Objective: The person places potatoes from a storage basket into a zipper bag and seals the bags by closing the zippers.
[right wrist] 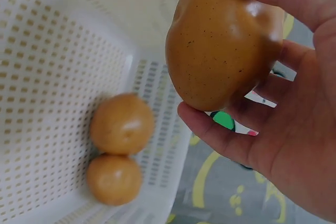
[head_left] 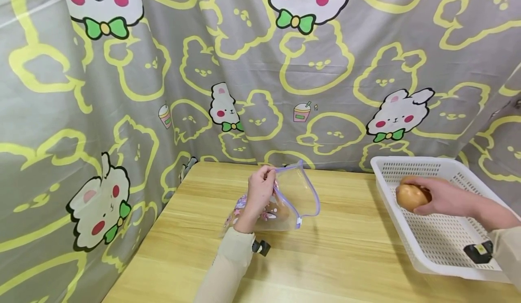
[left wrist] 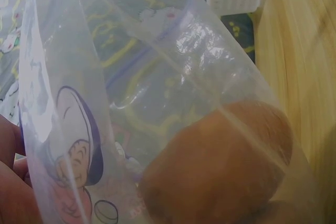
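Right hand (head_left: pixel 441 197) wraps a potato (head_left: pixel 411 196) above the white basket (head_left: pixel 431 239) at the table's right edge; firm, smooth, weighty (hold round its middle). Left hand (head_left: pixel 259 194) pinches the floppy bag (head_left: pixel 295 199) rim, mid-table, one potato inside.

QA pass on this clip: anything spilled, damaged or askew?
Nothing stands out. The left hand pinches the zip bag open on the wooden table; a potato sits inside. The right hand grips a potato over the white basket, two more inside.
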Available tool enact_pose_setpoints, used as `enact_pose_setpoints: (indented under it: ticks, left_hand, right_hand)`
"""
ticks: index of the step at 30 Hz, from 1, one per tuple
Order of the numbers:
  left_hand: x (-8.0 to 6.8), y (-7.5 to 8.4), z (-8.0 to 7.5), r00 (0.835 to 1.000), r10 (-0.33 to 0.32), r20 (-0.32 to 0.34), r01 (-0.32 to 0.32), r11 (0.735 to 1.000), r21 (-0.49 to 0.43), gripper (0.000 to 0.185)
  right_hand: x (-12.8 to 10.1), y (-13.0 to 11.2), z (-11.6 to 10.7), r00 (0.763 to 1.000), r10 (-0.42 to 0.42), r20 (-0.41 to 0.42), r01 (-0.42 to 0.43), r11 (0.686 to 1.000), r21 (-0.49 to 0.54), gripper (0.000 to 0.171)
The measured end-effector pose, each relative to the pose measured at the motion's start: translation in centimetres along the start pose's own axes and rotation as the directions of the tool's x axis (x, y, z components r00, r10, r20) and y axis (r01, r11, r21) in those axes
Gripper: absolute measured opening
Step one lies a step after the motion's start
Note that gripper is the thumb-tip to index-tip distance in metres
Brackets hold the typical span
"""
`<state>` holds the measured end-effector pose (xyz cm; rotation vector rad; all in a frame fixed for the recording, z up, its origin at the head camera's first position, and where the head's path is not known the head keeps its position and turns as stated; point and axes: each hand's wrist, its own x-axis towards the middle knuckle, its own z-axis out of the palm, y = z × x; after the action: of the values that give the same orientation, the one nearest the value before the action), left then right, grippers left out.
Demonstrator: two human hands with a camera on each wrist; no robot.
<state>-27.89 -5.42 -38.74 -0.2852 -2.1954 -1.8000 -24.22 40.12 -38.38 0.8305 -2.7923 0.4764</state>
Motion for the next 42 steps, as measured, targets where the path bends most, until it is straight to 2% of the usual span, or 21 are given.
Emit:
enact_pose_setpoints:
  ticks: [3, 7, 15, 25, 34, 42]
  left_hand:
    - [0.0, -0.1, 0.0, 1.0, 0.0, -0.005, 0.0, 1.0, 0.004, 0.018]
    - [0.0, -0.1, 0.1, 1.0, -0.005, -0.004, 0.005, 1.0, 0.0, 0.018]
    - [0.0, 0.0, 0.1, 1.0, -0.01, -0.002, 0.01, 1.0, 0.009, 0.018]
    - [-0.1, 0.0, 0.2, 1.0, -0.01, -0.001, 0.01, 1.0, 0.004, 0.017]
    - [-0.1, 0.1, 0.1, 1.0, -0.01, 0.006, 0.01, 1.0, -0.001, 0.019]
    - [-0.1, 0.0, 0.1, 1.0, 0.003, 0.005, -0.003, 1.0, -0.003, 0.019]
  right_hand:
    - [0.5, -1.1, -0.2, 1.0, -0.005, -0.002, 0.004, 0.997, -0.08, 0.074]
    - [1.0, -2.4, -0.4, 1.0, -0.009, 0.001, 0.01, 0.992, -0.123, 0.074]
    - [2.2, -4.9, -0.3, 0.999, -0.014, 0.046, 0.017, 0.998, -0.063, 0.072]
    - [3.6, -7.7, -0.5, 0.997, -0.06, 0.048, 0.062, 0.997, -0.038, 0.072]
    - [5.0, -9.9, -0.7, 0.995, -0.044, 0.091, 0.045, 0.999, 0.0, 0.072]
    - [6.5, -11.2, 0.1, 0.993, -0.097, 0.064, 0.094, 0.994, 0.052, 0.068]
